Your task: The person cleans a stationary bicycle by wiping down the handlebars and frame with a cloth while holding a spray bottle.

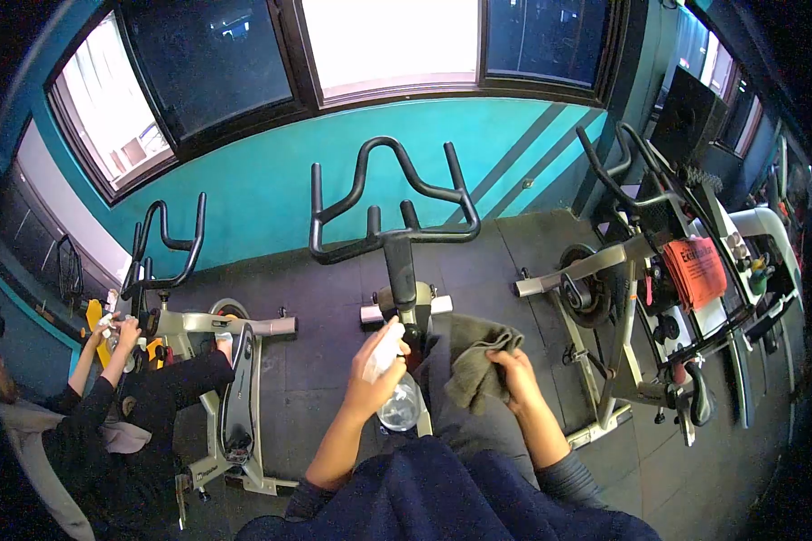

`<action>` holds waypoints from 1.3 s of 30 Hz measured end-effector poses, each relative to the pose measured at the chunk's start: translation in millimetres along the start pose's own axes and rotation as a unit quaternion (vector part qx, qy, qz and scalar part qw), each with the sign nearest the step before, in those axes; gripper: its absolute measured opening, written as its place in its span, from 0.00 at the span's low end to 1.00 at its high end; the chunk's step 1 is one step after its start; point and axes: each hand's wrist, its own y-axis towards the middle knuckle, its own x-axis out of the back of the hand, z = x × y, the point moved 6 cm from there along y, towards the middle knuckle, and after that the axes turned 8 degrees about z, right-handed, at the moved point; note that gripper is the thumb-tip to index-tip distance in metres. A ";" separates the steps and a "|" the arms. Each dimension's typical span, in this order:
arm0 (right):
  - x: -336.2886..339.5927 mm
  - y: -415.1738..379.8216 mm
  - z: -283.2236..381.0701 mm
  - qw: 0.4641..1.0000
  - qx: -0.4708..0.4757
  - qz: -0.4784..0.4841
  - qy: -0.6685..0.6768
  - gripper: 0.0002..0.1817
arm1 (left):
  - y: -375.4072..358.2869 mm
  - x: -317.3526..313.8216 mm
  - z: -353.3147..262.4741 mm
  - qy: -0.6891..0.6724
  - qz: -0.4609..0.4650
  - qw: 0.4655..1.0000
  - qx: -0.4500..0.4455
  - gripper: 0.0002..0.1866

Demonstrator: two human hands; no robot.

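Observation:
My left hand [374, 379] is wrapped round the white trigger head of a spray bottle [399, 408], whose clear body hangs below my fingers. To its right, my right hand [516, 374] pinches the edge of a dark olive-grey cloth [478, 361], which hangs in folds over my leg. Both hands are low, in front of my body. Just ahead stands an exercise bike with black handlebars [392, 239]; the handlebar post rises beyond my hands, and neither hand touches the bars.
At left a person [108, 397] sits by another exercise bike [230, 397], hands raised around a small white object. On the right stands a third bike [595, 298], with an orange-red printed cloth or bag [695, 270] beside it. A teal wall [271, 180] with windows closes the far side.

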 end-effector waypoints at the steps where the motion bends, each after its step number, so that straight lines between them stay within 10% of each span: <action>1: 6.2 -1.0 3.0 1.000 0.008 -0.024 0.004 0.10 | 5.4 5.6 2.9 0.062 -0.016 0.997 -0.034 0.31; 15: 21.0 5.7 6.8 0.995 0.025 -0.087 0.043 0.10 | 52.0 16.4 86.8 0.053 -0.103 0.993 -0.006 0.31; 18: -0.8 12.9 36.1 0.975 0.184 -0.125 -0.003 0.15 | 46.9 15.3 92.5 0.020 -0.080 0.996 0.031 0.33; 22: -45.8 63.9 54.5 0.909 0.388 -0.031 -0.148 0.21 | 35.3 17.3 86.6 0.022 -0.081 0.996 -0.007 0.33; 24: -87.5 78.9 67.2 0.727 0.490 -0.034 -0.479 0.26 | 28.4 18.2 76.9 0.017 -0.082 0.996 -0.033 0.34; 29: -118.9 168.0 -26.0 0.593 0.273 0.117 -0.748 0.33 | 3.9 24.6 84.1 -0.043 -0.093 0.995 -0.015 0.33; 39: -119.4 209.1 -58.8 0.558 0.300 0.028 -0.773 0.40 | -39.8 38.5 89.5 0.001 -0.090 0.993 0.079 0.33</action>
